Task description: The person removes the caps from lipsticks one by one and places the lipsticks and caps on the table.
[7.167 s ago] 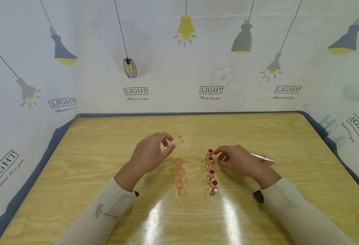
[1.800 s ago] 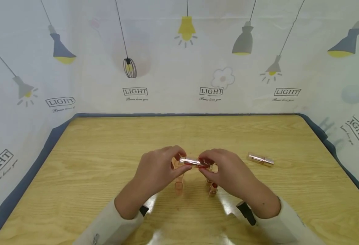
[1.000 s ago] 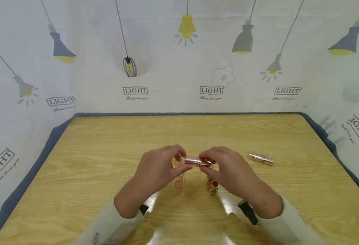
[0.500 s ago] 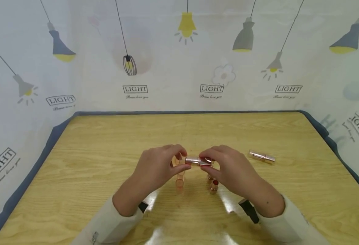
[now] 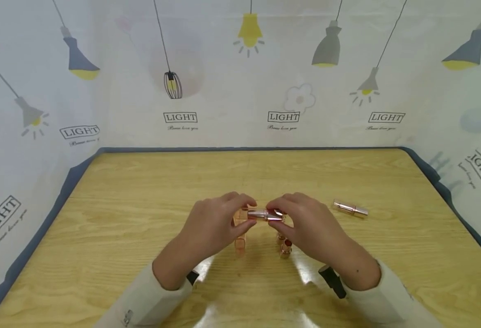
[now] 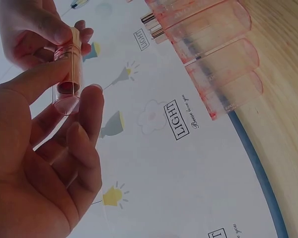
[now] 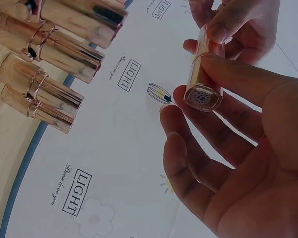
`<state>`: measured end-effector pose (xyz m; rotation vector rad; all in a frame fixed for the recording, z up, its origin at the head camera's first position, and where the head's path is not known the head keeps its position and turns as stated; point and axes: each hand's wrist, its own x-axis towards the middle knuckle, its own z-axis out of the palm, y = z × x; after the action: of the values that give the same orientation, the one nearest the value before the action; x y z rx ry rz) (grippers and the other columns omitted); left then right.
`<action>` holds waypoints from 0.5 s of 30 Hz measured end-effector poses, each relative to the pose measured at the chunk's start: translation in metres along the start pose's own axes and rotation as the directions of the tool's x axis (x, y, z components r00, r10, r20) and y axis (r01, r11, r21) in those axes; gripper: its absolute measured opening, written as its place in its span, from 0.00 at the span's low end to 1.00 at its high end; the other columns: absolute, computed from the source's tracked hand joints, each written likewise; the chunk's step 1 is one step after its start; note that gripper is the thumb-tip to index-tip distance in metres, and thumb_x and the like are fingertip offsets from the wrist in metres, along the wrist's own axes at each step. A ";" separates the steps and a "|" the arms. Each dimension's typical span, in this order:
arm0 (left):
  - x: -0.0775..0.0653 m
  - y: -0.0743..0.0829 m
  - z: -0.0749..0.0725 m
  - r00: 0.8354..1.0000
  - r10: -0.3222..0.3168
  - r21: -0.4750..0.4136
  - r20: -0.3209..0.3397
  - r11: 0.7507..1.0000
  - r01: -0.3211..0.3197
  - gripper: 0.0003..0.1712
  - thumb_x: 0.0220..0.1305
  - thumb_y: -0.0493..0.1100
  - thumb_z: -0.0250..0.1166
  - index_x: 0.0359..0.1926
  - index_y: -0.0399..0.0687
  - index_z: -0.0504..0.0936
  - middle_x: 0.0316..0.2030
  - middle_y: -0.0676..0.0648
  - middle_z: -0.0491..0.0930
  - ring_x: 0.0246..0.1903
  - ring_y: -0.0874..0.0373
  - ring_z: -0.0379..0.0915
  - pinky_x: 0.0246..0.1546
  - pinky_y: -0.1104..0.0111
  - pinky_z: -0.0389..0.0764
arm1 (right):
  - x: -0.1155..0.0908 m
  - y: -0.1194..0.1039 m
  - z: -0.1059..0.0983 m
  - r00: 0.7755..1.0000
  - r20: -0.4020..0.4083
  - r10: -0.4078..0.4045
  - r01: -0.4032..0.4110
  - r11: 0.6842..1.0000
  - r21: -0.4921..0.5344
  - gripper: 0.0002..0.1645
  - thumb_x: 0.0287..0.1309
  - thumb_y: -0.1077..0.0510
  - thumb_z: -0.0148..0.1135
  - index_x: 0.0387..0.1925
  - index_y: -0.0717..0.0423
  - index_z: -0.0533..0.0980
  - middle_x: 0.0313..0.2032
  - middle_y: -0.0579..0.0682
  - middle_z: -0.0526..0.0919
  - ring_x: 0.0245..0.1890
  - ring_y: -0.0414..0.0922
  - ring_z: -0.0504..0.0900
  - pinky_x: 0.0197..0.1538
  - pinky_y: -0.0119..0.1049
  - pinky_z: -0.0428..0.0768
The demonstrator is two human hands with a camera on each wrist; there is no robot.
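1. The held lipstick (image 5: 263,215) is in the air, slightly right of the clear caps (image 5: 240,244).
2. Left hand (image 5: 216,225) pinches its see-through end; right hand (image 5: 312,225) pinches its base.
3. Dipping wrists could topple those caps, or the open lipsticks (image 5: 285,248) to their right; a crooked push might smear the tip.
4. Its long axis runs sideways, nearly level, see-through end pointing left.

We've got one rose-gold lipstick (image 5: 266,215), held level above the desk (image 5: 142,177), roughly midway between its left and right edges. Clear pinkish cap (image 6: 65,104) is over the red bullet (image 6: 68,88), facing the left edge; shiny base (image 5: 276,216) faces right, round speckled patch (image 7: 203,97) on its end.
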<state>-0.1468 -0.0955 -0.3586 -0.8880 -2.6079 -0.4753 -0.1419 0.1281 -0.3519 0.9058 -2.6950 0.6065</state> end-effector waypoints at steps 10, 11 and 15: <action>-0.001 0.000 -0.001 1.000 -0.001 0.028 -0.015 1.000 0.002 0.14 0.59 0.55 0.74 0.43 0.58 0.84 0.35 0.57 0.86 0.15 0.69 0.68 0.14 0.78 0.61 | 0.000 0.000 0.000 1.000 0.000 0.031 -0.031 0.999 -0.018 0.16 0.52 0.56 0.77 0.44 0.50 0.84 0.39 0.43 0.88 0.38 0.42 0.85 0.37 0.38 0.83; 0.000 0.000 -0.001 1.000 -0.001 0.028 -0.017 1.000 0.001 0.15 0.59 0.55 0.74 0.43 0.58 0.84 0.35 0.57 0.87 0.15 0.69 0.68 0.14 0.78 0.61 | 0.000 0.000 0.000 0.999 -0.002 0.033 -0.033 0.999 -0.017 0.16 0.52 0.55 0.77 0.44 0.50 0.84 0.40 0.43 0.88 0.37 0.42 0.85 0.37 0.38 0.83; -0.001 -0.001 -0.002 1.000 0.000 0.019 -0.012 1.000 0.000 0.14 0.59 0.55 0.74 0.43 0.57 0.84 0.34 0.57 0.86 0.15 0.69 0.68 0.15 0.78 0.61 | 0.001 -0.001 -0.001 0.999 0.014 0.044 -0.044 0.999 -0.002 0.16 0.53 0.55 0.76 0.44 0.50 0.84 0.40 0.43 0.87 0.37 0.41 0.85 0.37 0.38 0.83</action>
<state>-0.1464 -0.0974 -0.3569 -0.8762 -2.5977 -0.4532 -0.1417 0.1275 -0.3503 0.8549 -2.7339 0.6090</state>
